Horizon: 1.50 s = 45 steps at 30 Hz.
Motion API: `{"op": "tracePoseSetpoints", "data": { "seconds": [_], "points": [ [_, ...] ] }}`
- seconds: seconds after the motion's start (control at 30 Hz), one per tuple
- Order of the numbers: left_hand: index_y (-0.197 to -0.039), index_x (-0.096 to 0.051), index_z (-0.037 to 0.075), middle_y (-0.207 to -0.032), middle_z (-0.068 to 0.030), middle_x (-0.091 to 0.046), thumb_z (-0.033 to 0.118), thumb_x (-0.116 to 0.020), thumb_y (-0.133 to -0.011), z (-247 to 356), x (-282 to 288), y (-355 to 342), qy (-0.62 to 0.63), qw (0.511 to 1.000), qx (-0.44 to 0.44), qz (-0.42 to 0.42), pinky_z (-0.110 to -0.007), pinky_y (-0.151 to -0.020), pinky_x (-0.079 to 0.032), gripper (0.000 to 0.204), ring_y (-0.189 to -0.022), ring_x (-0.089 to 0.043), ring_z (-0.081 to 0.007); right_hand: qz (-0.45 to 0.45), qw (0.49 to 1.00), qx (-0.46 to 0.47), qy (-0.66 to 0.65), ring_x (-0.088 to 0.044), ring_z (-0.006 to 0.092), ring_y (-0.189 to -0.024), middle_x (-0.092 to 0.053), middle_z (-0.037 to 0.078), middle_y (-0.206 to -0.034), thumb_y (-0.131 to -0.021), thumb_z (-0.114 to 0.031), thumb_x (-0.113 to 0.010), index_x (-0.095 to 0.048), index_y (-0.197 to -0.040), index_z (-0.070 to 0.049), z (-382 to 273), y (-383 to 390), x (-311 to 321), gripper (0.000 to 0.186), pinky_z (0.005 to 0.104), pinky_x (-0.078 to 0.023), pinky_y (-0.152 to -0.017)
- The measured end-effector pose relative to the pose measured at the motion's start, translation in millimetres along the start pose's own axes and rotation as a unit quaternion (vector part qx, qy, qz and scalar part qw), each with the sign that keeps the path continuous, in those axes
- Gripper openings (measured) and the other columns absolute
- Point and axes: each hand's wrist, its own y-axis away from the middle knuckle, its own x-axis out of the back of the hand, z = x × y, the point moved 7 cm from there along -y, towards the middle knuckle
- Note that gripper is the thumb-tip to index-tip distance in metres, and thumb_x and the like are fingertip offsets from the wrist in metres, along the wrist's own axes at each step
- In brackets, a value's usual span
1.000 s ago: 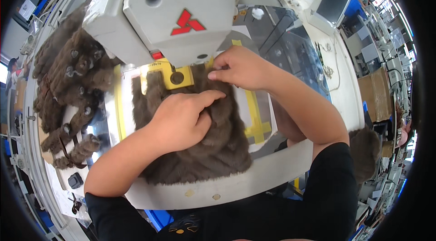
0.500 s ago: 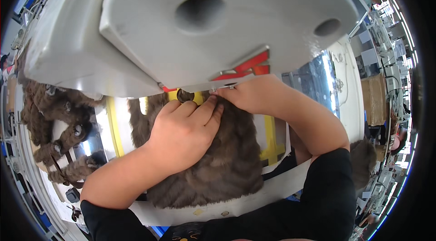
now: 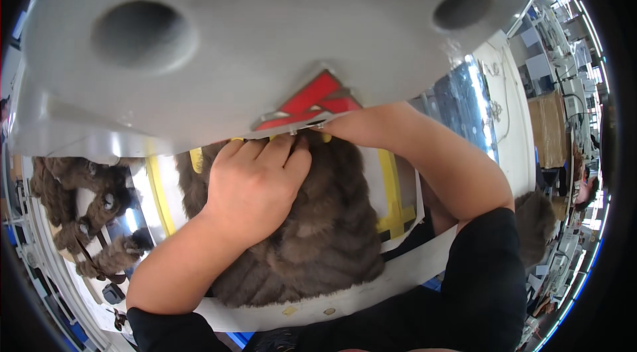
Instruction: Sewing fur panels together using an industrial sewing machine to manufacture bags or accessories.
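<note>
A brown fur piece (image 3: 332, 232) lies spread in front of me, its far edge running in under the grey-white sewing machine head (image 3: 279, 33). My left hand (image 3: 252, 183) rests on it with bent fingers close together, gripping the fur near that far edge. The tips of those fingers are partly covered by the machine. From the right my right hand (image 3: 358, 125) reaches to the same edge, close to my left fingertips. Its fingers are hidden behind the machine head, so I cannot see their grip. The needle area is hidden too.
Several brown fur pieces (image 3: 86, 199) are heaped at the left, next to a small black object (image 3: 113, 293). Yellow tape strips (image 3: 159, 196) mark the white work surface (image 3: 391, 282). Another fur piece (image 3: 534, 229) sits at the right, below a brown cardboard box (image 3: 549, 133).
The machine head fills more of the view and covers more of my right hand. Both hands stay at the fur's far edge; my left hand appears slightly further left.
</note>
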Motion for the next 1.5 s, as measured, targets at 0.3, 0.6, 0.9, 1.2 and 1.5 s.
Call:
{"op": "tracePoseSetpoints", "data": {
  "seconds": [0.3, 0.6, 0.9, 1.2, 1.5],
  "points": [
    [-0.089, -0.067, 0.01, -0.1, -0.0077, -0.071, 0.012, -0.066, -0.078, -1, -4, -3, -0.002, 1.0, 0.015, 0.002, -0.036, -0.068, -0.054, 0.012, -0.083, -0.067, -0.024, -0.025, 0.996, -0.049, -0.063, -0.072, 0.032, -0.075, -0.072, 0.015, -0.076, -0.073, -0.025, -0.08, -0.074, -0.085, 0.001, 34, -3, -2, 0.03, 0.0399, -0.055, -0.071],
    [-0.083, -0.059, 0.011, -0.084, -0.0059, -0.061, 0.011, -0.065, -0.074, 0, -4, -4, -0.027, 0.999, 0.028, -0.003, -0.035, -0.06, -0.05, 0.011, -0.071, -0.062, -0.0229, 0.005, 0.996, -0.077, -0.037, -0.072, 0.0322, -0.073, -0.072, 0.016, -0.073, -0.073, -0.024, -0.079, -0.074, -0.079, -0.001, 41, -3, -8, 0.024, 0.0402, -0.056, -0.071],
    [-0.082, -0.056, 0.011, -0.083, -0.0063, -0.06, 0.011, -0.065, -0.074, 3, -5, -4, -0.038, 0.999, 0.031, -0.014, -0.036, -0.059, -0.05, 0.013, -0.071, -0.062, -0.0235, 0.045, 0.996, -0.07, -0.039, -0.072, 0.0354, -0.076, -0.072, 0.016, -0.075, -0.072, -0.023, -0.077, -0.074, -0.077, -0.003, 42, -5, -10, 0.021, 0.0422, -0.057, -0.072],
    [-0.086, -0.056, 0.01, -0.087, -0.0088, -0.064, 0.01, -0.065, -0.075, 6, -6, -3, -0.042, 0.998, 0.033, -0.036, -0.036, -0.061, -0.053, 0.014, -0.071, -0.064, -0.0244, 0.024, 0.996, -0.081, -0.008, -0.072, 0.0369, -0.081, -0.073, 0.017, -0.078, -0.071, -0.021, -0.075, -0.074, -0.079, -0.002, 40, -7, -12, 0.021, 0.0438, -0.057, -0.074],
    [-0.088, -0.058, 0.01, -0.089, -0.0107, -0.066, 0.009, -0.065, -0.075, 7, -8, -3, -0.008, 0.996, 0.066, -0.052, -0.037, -0.059, -0.054, 0.015, -0.067, -0.065, -0.0238, 0.018, 0.997, -0.079, -0.007, -0.072, 0.0379, -0.08, -0.073, 0.018, -0.079, -0.071, -0.02, -0.074, -0.074, -0.081, -0.001, 36, -5, -11, 0.022, 0.0444, -0.057, -0.075]
  ]
}}
